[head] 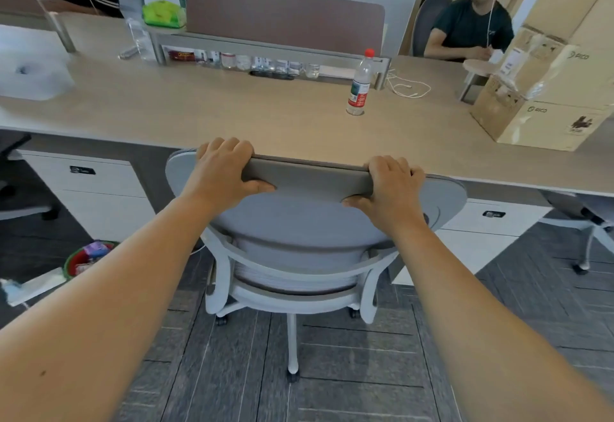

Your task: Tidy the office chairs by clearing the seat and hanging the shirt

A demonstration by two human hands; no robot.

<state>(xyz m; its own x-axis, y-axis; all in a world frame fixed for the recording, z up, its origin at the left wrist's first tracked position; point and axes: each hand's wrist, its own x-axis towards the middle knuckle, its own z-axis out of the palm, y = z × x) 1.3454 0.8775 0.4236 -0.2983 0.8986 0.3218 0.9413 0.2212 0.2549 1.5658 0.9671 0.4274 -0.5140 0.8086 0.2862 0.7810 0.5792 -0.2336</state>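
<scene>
A grey office chair (305, 222) with a white frame stands in front of me, its back toward me and tucked against the desk edge. My left hand (222, 169) grips the top left of the backrest, fingers over the rim and thumb on the near face. My right hand (388, 185) grips the top right of the backrest the same way. The seat is hidden behind the backrest. No shirt shows anywhere in view.
The long wooden desk (232, 112) holds a water bottle (359, 84), cardboard boxes (545, 89) at the right and a white cable (410, 86). Another chair (584, 219) stands at the right, a red-green bin (88, 257) on the floor at the left. Two people sit behind the desk.
</scene>
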